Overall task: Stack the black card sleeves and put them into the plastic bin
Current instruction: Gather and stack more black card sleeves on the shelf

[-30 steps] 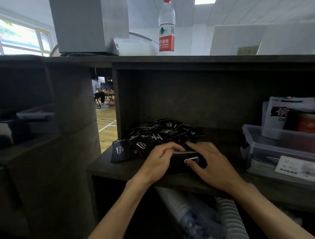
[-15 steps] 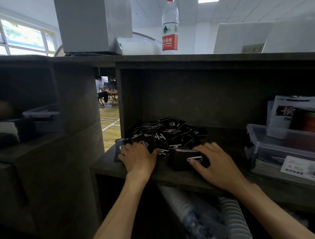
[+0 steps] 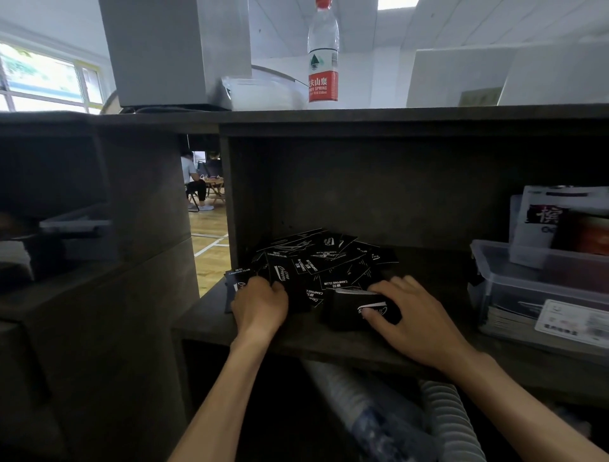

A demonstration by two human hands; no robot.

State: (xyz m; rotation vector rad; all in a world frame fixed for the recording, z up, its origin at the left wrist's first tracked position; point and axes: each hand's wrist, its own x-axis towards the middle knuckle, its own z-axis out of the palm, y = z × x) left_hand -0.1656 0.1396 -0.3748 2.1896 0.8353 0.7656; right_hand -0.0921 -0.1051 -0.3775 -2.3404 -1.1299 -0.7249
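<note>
Dim, shadowed shelf (image 3: 296,339) interior, bright daylight from window (image 3: 49,79) at left, ceiling light (image 3: 397,4) overhead, wide-angle bending at edges, soft blur on right plastic bin (image 3: 527,280)

Sleeve pile (image 3: 316,260) left of bin (image 3: 514,280) on shelf (image 3: 296,336).
</note>
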